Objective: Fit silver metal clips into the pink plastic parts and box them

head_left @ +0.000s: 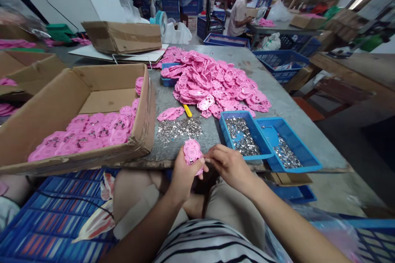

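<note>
My left hand [182, 172] is closed around a pink plastic piece [191, 151], held upright just in front of the table edge. Close beside it, my right hand [228, 166] has thumb and fingers pinched together near the piece's right side. Whatever sits in that pinch is too small to make out. Small silver metal parts [179, 128] lie scattered on the table beyond my left hand. Past my right hand stand a blue tray [224, 129] and a second blue tray [311, 157], both with similar metal parts inside.
A big heap of pink pieces [216, 82] covers the table's middle, with a yellow-handled tool [187, 110] at its near edge. On the left, an open cardboard box [145, 119] holds rows of pink pieces. Another person [239, 16] sits at a far table.
</note>
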A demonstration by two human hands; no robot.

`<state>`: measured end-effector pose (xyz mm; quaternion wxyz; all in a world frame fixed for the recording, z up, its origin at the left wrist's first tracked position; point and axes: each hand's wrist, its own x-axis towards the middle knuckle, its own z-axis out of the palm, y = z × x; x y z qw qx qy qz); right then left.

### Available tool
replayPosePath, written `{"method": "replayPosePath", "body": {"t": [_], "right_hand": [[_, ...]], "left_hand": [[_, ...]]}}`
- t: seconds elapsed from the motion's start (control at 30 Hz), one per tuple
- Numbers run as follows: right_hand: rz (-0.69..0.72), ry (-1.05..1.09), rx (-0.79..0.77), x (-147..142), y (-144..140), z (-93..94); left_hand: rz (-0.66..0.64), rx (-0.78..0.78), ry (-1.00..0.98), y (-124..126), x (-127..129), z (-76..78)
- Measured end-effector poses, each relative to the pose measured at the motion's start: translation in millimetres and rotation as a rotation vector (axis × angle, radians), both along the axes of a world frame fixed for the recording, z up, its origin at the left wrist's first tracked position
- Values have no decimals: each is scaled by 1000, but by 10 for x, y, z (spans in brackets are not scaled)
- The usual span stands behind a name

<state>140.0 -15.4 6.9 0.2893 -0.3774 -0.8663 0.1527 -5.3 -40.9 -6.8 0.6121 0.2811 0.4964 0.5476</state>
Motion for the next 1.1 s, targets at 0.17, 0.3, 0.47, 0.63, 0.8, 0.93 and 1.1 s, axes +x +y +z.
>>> {"method": "replayPosePath", "body": {"t": [0.17,0.3,0.47,0.63,0.8,0.93,1.1], "right_hand": [[-32,18,138,-61,-47,-76],[-2,9,170,-86,-64,-121],[7,68,75,-92,-41,-130],[-85,149,-69,-151,-35,-169],[-154,0,32,-216,-66,-241],[-213,-87,139,-266,-94,-270],[-221,26,55,-302,-98,-267]], "left_hand": [[-48,-53,-196,31,-37,-7],[-129,-105,-284,44,-102,5],[-107,-105,-265,34,-111,-24],[38,-19,-24,17,-35,-90],[167,-18,320,14,-3,-153],[268,14,517,27,-8,-222],[327,117,605,39,-14,-248]]}}
